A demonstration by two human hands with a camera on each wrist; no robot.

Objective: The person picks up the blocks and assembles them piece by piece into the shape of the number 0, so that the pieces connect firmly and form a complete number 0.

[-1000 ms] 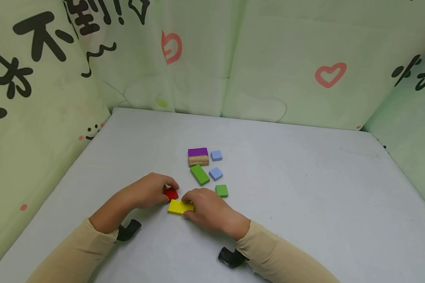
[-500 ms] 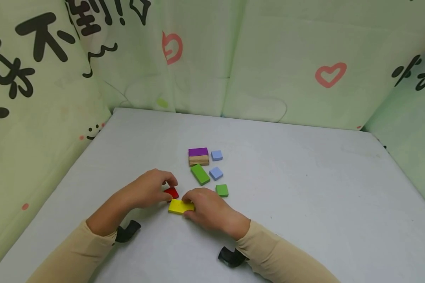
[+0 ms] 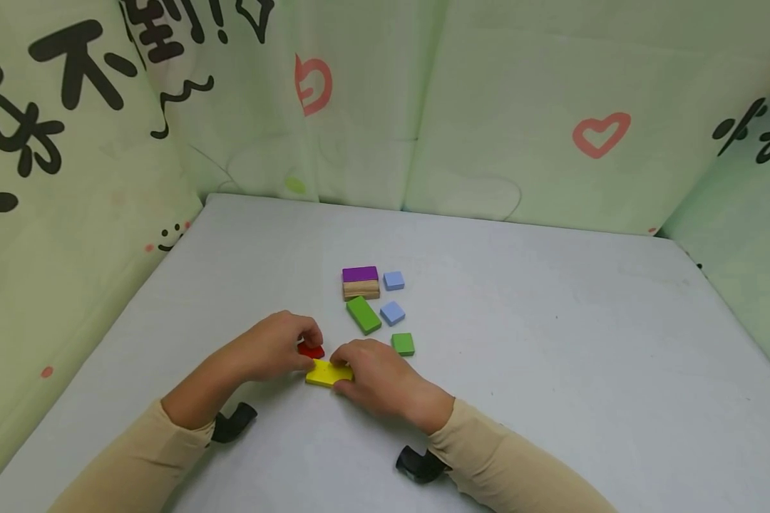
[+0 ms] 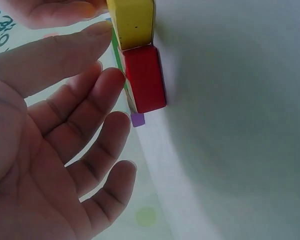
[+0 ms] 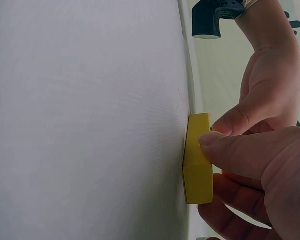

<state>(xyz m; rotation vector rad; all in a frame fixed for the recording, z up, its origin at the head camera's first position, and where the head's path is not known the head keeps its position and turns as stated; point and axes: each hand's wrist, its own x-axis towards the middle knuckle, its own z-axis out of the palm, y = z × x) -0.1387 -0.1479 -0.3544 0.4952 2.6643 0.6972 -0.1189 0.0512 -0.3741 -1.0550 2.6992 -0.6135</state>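
Sleeves (image 3: pixel 125 456): two, beige; both forearms come from the near side and lean inward.
Black mounts (image 3: pixel 235 422): two, one under each wrist.
Right hand (image 3: pixel 385 376): knuckles up, fingers bent, pinching the yellow block (image 3: pixel 324 372) between thumb and fingers.
Left hand (image 3: pixel 272 345): half open, fingers loosely bent; one fingertip touches the red block (image 4: pixel 146 80), the thumb tip is at the yellow one; it grips nothing.
Yellow: one, between the hands, on the table (image 3: pixel 520 342).
Red: one, touching the yellow's left end.
Green blocks (image 3: pixel 403 344): two; the small one beyond the right hand, the long one slanted, farther.
Blue blocks (image 3: pixel 393 313): two, apart.
Wood block (image 3: pixel 361 290): one.
Purple block (image 3: pixel 360 273): one, touching the wood.
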